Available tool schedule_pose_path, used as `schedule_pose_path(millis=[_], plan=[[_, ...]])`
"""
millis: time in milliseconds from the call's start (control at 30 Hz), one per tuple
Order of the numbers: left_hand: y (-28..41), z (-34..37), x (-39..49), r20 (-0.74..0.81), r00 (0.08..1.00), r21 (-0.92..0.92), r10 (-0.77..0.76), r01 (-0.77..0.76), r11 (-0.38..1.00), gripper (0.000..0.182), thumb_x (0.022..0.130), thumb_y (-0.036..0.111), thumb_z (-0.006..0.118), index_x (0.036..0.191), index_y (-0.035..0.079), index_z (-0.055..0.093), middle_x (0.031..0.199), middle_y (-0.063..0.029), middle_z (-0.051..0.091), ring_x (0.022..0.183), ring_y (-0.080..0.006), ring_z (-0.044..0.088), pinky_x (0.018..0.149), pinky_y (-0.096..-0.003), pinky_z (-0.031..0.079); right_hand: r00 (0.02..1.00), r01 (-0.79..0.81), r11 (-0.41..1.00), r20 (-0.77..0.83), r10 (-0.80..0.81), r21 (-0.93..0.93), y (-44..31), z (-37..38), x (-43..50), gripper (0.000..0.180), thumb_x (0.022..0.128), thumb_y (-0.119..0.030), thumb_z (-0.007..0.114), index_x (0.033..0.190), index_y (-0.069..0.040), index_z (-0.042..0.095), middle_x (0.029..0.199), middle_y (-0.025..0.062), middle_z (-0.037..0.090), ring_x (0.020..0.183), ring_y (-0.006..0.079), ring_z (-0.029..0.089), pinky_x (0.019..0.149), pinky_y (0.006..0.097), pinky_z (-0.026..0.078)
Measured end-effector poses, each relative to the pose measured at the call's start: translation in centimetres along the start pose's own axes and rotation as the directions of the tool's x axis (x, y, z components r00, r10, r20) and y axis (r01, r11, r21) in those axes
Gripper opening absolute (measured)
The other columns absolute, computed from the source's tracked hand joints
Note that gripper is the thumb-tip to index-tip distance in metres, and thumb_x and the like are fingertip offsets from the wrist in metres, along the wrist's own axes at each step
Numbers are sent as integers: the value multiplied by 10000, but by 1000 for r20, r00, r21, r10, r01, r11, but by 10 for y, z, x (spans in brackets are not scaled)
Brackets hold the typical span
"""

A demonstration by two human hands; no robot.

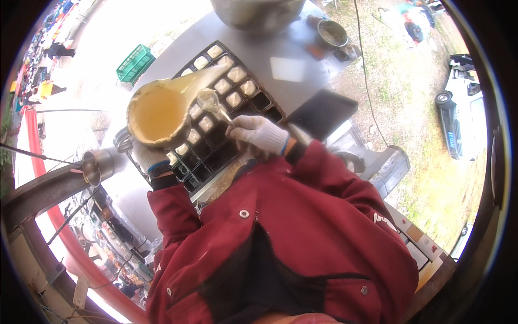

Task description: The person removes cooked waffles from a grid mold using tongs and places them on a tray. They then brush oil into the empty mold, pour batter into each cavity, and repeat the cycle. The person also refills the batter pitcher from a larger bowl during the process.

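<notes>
My left hand, in a white knit glove, holds a metal pot from beneath and beside. Pale yellow batter fills much of it and coats its rim and long spout-like side. Between the fingers of my gloved right hand is the handle of a batter-coated spoon or small ladle, its bowl beside the pot and above the mold tray. The dark mold tray has square cups; those towards the far side hold pale batter or dough, while several nearer my body are dark inside.
A large metal bowl stands at the table's far side, with a small metal container to its right. A dark flat panel lies right of the tray. A metal cup is at left. A green crate sits beyond the steel table.
</notes>
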State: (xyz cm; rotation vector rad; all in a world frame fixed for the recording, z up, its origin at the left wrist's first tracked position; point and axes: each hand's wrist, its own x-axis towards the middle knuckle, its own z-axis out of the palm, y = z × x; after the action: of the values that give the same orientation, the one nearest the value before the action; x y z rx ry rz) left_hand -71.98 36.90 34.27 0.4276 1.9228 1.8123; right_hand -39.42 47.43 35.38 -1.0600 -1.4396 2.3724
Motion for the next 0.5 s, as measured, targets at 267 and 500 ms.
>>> schedule_pose_path(millis=[267,500], plan=[[28,-1,19,-132,967,-601,-218,96,793,466,1173,322,536,1542,42,587,1485,-129,671,1392,-273,631,1181,-450,522,701,150,986,-694,-162,-78,-36,-197,-44,337,1086,-375,684,1173,-56,746,768,46,646,491,123,542,454,284,430],[-7,-14,13,-249,912,-665,-327,85,742,508,1140,366,555,1540,55,595,1494,-127,674,1401,-299,626,1213,-490,485,397,-429,624,-757,-519,-653,-170,-289,-44,854,990,-742,644,1447,-23,698,1220,229,810,1171,380,776,1010,471,595]])
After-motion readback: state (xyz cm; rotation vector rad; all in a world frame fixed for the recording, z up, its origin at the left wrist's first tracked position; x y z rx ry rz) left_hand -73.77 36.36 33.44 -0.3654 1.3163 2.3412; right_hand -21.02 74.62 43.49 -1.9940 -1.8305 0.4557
